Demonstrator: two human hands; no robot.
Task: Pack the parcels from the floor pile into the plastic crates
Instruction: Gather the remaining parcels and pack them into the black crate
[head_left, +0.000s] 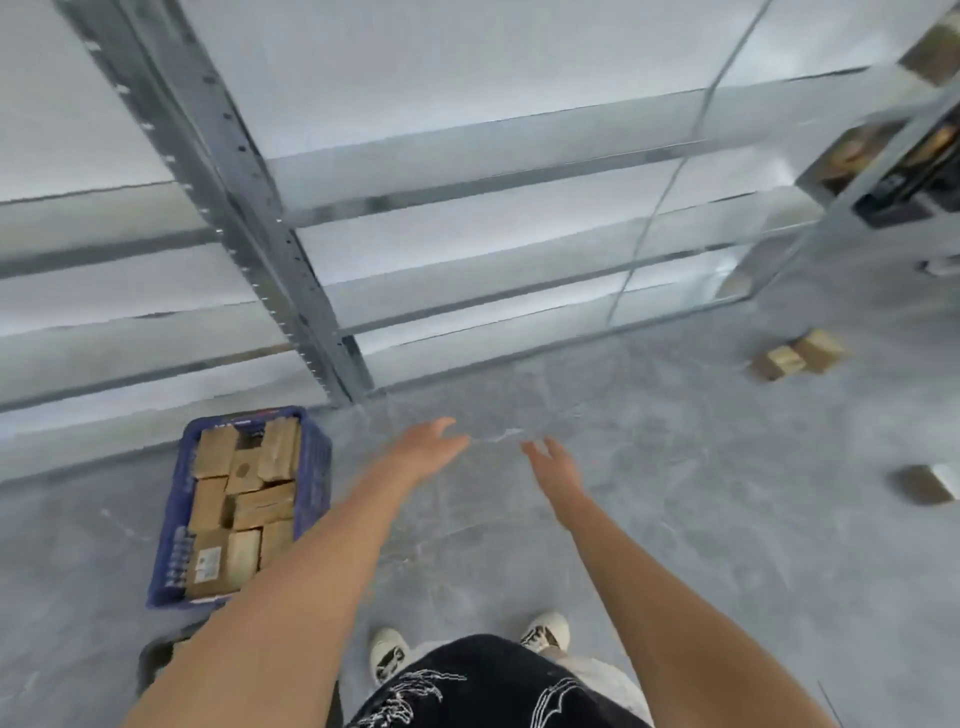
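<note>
On the grey floor (675, 519), seen from the head camera, a blue plastic crate (317, 467) sits at the left, close to the foot of a metal shelving rack (291, 249). The crate is packed nearly full with brown cardboard parcels (244, 499), laid flat and side by side; one near its close end carries a white label. Both bare arms reach forward over the floor, to the right of the crate. The left hand (426, 447) hangs just beside the crate's far right corner without touching it, its fingers (449, 423) relaxed and slightly spread, holding nothing. The right hand (553, 465) is near it, a small gap apart, its fingers (535, 448) also loose and spread, empty. Further off at the right, two loose parcels (797, 356) lie touching each other on the floor near the rack's end, well apart from the crate. Another parcel (924, 483) lies at the right edge, partly cut off by the frame. At the bottom, two white shoes (389, 654) stand on the floor below dark printed shorts (467, 686). The picture is blurred, so finer detail on the parcels cannot be told.
</note>
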